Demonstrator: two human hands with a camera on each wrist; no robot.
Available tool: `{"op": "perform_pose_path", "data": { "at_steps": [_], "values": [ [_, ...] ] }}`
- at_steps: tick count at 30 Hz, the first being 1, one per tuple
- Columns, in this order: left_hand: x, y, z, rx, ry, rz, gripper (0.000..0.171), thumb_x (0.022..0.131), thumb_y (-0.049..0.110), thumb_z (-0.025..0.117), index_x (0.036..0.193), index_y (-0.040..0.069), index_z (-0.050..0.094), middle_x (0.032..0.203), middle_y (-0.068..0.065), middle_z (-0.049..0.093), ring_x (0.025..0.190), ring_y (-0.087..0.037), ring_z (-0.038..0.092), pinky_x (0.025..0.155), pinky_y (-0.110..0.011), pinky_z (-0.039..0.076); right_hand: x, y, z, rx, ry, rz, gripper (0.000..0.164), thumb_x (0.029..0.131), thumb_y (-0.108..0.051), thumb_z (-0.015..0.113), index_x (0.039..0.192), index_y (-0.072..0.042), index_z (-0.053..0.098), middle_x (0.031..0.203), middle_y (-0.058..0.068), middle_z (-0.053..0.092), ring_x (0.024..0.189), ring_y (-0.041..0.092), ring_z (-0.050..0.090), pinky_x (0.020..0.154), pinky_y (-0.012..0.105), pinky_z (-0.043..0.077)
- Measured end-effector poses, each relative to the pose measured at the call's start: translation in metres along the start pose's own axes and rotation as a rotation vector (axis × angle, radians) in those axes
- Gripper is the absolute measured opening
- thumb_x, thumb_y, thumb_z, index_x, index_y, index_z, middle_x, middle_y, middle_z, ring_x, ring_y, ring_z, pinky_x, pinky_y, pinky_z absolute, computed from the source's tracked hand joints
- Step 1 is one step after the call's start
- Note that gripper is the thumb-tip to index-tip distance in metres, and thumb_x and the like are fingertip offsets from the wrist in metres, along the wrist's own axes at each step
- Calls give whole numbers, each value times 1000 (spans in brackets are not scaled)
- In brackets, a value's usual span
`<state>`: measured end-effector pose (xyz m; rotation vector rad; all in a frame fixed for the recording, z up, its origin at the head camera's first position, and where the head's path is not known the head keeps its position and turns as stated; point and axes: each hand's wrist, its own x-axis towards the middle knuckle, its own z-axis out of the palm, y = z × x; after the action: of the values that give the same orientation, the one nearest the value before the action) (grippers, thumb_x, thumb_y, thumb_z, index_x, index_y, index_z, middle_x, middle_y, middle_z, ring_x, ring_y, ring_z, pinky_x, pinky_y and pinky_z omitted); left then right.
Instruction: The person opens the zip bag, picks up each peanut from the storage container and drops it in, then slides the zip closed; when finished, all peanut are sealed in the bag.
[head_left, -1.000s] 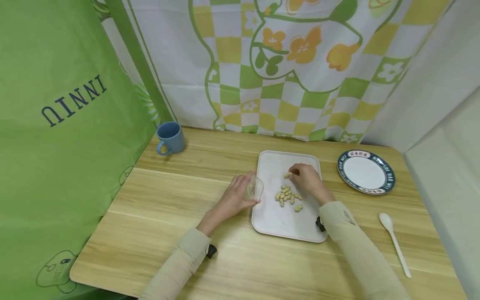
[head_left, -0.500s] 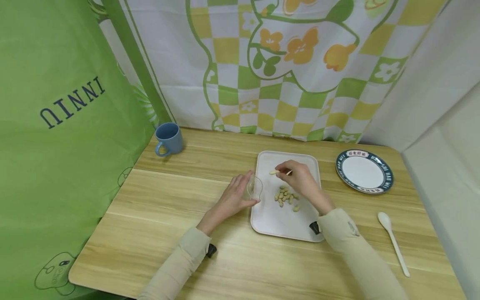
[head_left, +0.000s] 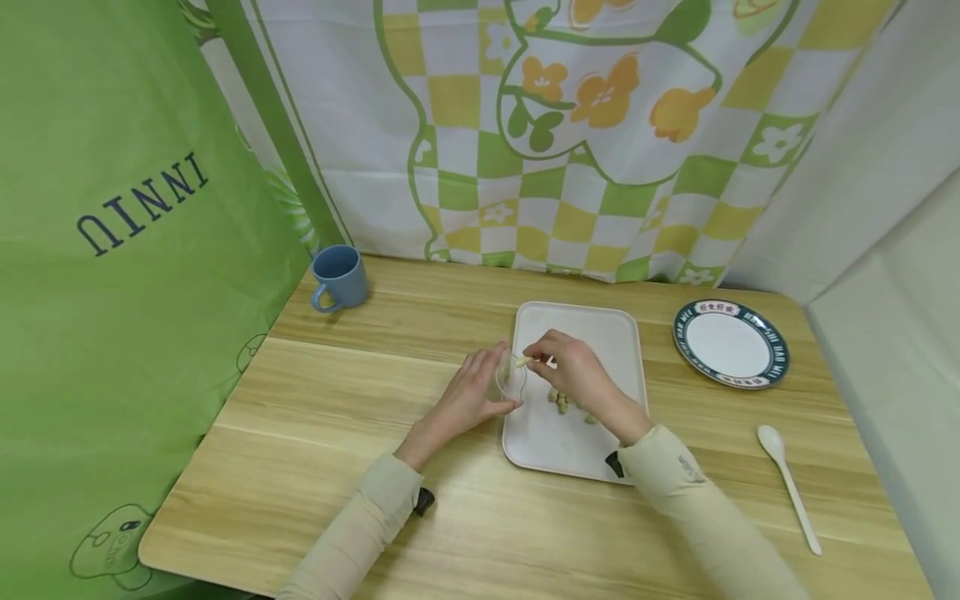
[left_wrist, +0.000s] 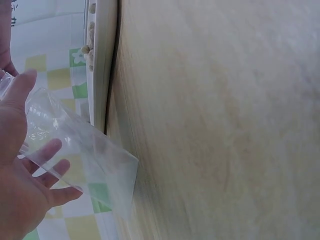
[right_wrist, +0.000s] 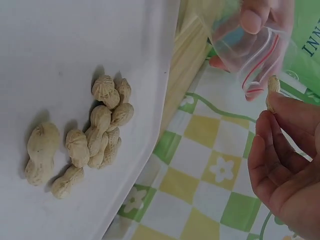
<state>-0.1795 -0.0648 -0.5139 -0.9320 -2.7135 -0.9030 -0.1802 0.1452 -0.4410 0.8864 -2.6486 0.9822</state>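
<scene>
My left hand [head_left: 468, 390] holds a clear zip bag [left_wrist: 95, 155] by its mouth, at the left edge of a white tray [head_left: 558, 454]. A red zip line shows along the bag's mouth in the right wrist view. Between thumb and fingertips my right hand [head_left: 577, 379] pinches a single peanut [right_wrist: 273, 92], just outside the bag's opening. Several unshelled peanuts [right_wrist: 102, 120] lie in a loose cluster on the tray, partly covered by the right hand in the head view.
A blue mug [head_left: 340, 277] stands at the back left of the wooden table [head_left: 300, 433]. On the right are a plate with a dark patterned rim [head_left: 776, 354] and a white spoon [head_left: 791, 487]. Printed curtains [head_left: 465, 200] hang behind the table.
My right hand has picked up a peanut from the far part of the tray and carried it left to the bag's mouth. The left hand has stayed in place with the bag.
</scene>
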Motion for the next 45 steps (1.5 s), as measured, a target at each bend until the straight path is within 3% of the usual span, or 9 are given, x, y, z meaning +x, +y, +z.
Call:
{"op": "perform_pose_path", "data": {
  "at_steps": [11, 16, 23, 26, 32, 45],
  "values": [
    [-2, 2, 3, 25, 27, 56, 94, 78, 38, 80, 146, 1, 28, 122, -15, 52, 113, -27, 47, 92, -41, 47, 0, -8, 16, -118, -66, -23, 15, 81, -3, 76, 96, -3, 72, 88, 2, 63, 81, 16, 62, 69, 29, 54],
    [-2, 4, 2, 10, 14, 44, 94, 77, 37, 80, 147, 1, 28, 124, -15, 51, 115, -28, 46, 94, -41, 46, -2, -10, 16, -130, -68, -31, 17, 81, -4, 75, 98, -2, 72, 90, 4, 63, 82, 17, 62, 68, 29, 54],
    [-2, 5, 0, 0, 30, 41, 93, 78, 33, 80, 147, 5, 26, 121, -15, 52, 115, -27, 47, 93, -39, 48, 2, 0, -5, -125, 70, -7, 15, 84, -7, 73, 98, -2, 72, 89, 5, 65, 80, 20, 63, 64, 34, 54],
    [-3, 4, -1, -6, 38, 37, 93, 77, 32, 81, 147, 6, 27, 122, -13, 52, 115, -26, 47, 96, -38, 47, 1, 12, -14, -136, 86, 48, 15, 85, -7, 73, 99, -2, 71, 88, 7, 65, 79, 21, 63, 64, 36, 52],
    [-3, 2, -3, -33, 30, 9, 92, 78, 33, 80, 147, 4, 27, 125, -16, 51, 119, -27, 45, 101, -39, 43, -12, 37, -18, -156, -45, 218, 18, 85, -4, 71, 102, 2, 71, 91, 12, 66, 81, 25, 63, 68, 40, 53],
    [-4, 0, -4, -39, 44, -12, 90, 77, 35, 81, 144, 1, 31, 126, -17, 50, 120, -29, 45, 101, -40, 43, -38, 69, -16, -137, -247, 362, 16, 82, 4, 68, 98, 5, 70, 83, 12, 65, 77, 25, 61, 71, 41, 52]
  ]
}}
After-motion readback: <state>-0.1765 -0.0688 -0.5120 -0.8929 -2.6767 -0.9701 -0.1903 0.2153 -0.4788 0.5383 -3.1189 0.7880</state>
